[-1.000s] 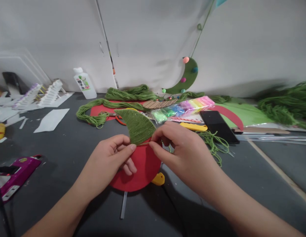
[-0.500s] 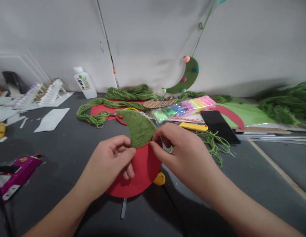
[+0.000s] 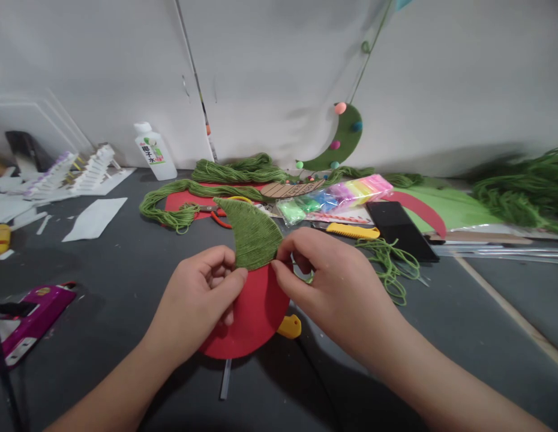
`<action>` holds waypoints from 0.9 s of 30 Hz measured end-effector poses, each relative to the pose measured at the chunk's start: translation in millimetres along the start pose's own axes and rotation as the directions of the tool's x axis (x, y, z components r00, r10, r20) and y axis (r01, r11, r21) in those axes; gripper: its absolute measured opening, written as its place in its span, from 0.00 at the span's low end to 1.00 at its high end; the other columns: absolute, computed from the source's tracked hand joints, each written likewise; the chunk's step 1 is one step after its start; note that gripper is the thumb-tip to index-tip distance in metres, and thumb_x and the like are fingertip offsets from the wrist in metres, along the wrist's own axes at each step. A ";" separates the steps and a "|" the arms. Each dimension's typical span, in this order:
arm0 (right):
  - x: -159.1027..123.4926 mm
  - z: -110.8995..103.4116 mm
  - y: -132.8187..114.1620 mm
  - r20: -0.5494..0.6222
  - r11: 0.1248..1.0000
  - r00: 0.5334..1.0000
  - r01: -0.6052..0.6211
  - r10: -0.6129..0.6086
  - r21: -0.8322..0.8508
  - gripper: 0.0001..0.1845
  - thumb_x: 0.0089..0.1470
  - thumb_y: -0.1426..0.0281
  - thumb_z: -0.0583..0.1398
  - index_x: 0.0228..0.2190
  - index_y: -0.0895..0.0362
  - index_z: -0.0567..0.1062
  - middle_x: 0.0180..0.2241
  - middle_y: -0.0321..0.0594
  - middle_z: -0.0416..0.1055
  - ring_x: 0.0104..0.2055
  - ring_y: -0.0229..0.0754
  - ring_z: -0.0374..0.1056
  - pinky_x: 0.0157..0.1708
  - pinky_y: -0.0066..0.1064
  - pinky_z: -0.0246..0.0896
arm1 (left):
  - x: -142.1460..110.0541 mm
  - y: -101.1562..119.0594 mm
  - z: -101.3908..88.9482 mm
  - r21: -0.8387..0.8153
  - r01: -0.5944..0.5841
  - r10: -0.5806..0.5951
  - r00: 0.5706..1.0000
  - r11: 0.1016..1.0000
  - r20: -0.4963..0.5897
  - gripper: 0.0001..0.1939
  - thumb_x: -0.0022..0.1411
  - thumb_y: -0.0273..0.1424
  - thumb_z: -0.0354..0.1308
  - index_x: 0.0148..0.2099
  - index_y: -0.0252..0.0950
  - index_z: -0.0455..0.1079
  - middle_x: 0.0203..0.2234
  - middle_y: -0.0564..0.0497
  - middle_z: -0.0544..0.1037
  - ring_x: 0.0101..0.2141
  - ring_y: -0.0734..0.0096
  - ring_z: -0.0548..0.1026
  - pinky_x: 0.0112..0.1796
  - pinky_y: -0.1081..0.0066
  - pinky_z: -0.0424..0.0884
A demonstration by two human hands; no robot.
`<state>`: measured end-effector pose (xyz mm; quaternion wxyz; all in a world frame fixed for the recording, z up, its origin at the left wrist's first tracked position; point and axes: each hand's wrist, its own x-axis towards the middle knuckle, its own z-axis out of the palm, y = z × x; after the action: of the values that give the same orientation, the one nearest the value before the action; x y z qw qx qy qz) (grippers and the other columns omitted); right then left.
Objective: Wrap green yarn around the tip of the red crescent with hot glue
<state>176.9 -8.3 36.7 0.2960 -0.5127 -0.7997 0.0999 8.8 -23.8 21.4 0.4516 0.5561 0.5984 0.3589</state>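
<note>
A red card cutout [image 3: 252, 321] with a rounded lower edge is held up in front of me. Its upper, pointed end is covered by tightly laid green yarn [image 3: 256, 234], the tip curving left. My left hand [image 3: 207, 291] pinches the left edge where green meets red, thumb in front and some fingers behind the card. On the opposite edge, my right hand [image 3: 319, 267] has thumb and forefinger pressed together at the same border. Whether a yarn strand lies between those fingertips is hidden. Beneath the cutout, a yellow tool handle [image 3: 290, 326] and a clear strip [image 3: 225, 379] poke out.
Behind the hands lie scissors [image 3: 211, 209], green yarn hanks [image 3: 238, 168], a pack of coloured clay [image 3: 335, 197], a yellow cutter [image 3: 353, 231] and a black phone [image 3: 400, 229]. A white bottle [image 3: 156, 153] stands against the wall. At left is a purple glue gun [image 3: 36, 315].
The red cutout has shifted and turned slightly, its lower part narrower in view. Fewer left fingers show in front of the card. Both hands keep their hold.
</note>
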 end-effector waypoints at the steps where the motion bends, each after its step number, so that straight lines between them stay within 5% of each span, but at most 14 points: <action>1: -0.1 0.3 0.0 0.002 1.000 1.000 0.000 0.000 0.001 0.07 0.47 0.75 0.57 0.21 0.56 0.64 0.22 0.32 0.61 0.22 0.34 0.54 0.22 0.26 0.45 | 0.0 0.0 0.1 0.000 -0.005 0.005 1.000 1.000 -0.005 0.10 0.55 0.32 0.54 0.23 0.39 0.60 0.08 0.60 0.64 0.11 0.76 0.65 0.16 0.78 0.59; 8: -1.2 1.6 -2.0 0.018 1.000 1.000 -0.012 0.012 0.006 0.07 0.47 0.75 0.58 0.22 0.56 0.64 0.22 0.31 0.62 0.23 0.33 0.54 0.22 0.26 0.45 | 1.7 -5.8 -0.1 0.015 -0.075 0.076 0.997 0.997 -0.035 0.06 0.52 0.32 0.56 0.26 0.38 0.65 0.14 0.60 0.62 0.15 0.79 0.60 0.17 0.79 0.56; 21: -2.0 2.8 -3.8 0.017 1.000 1.000 0.008 -0.008 -0.005 0.07 0.46 0.75 0.58 0.21 0.56 0.64 0.21 0.32 0.63 0.21 0.33 0.54 0.22 0.26 0.44 | 4.2 -6.7 2.4 0.094 -0.128 0.134 0.989 0.987 -0.068 0.11 0.53 0.32 0.56 0.22 0.38 0.59 0.16 0.60 0.58 0.19 0.78 0.58 0.20 0.77 0.55; 27: -1.8 2.1 -2.8 0.017 1.000 1.000 -0.013 0.013 0.001 0.07 0.47 0.75 0.57 0.22 0.56 0.64 0.23 0.32 0.64 0.23 0.34 0.56 0.22 0.26 0.45 | 1.4 -6.8 -0.2 -0.046 -0.070 0.070 0.998 0.997 -0.005 0.07 0.55 0.31 0.53 0.25 0.39 0.62 0.12 0.61 0.62 0.14 0.79 0.59 0.17 0.77 0.56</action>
<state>174.1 -10.9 35.6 0.2888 -0.5167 -0.7988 0.1069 6.3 -23.2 15.0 0.4505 0.5655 0.5710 0.3889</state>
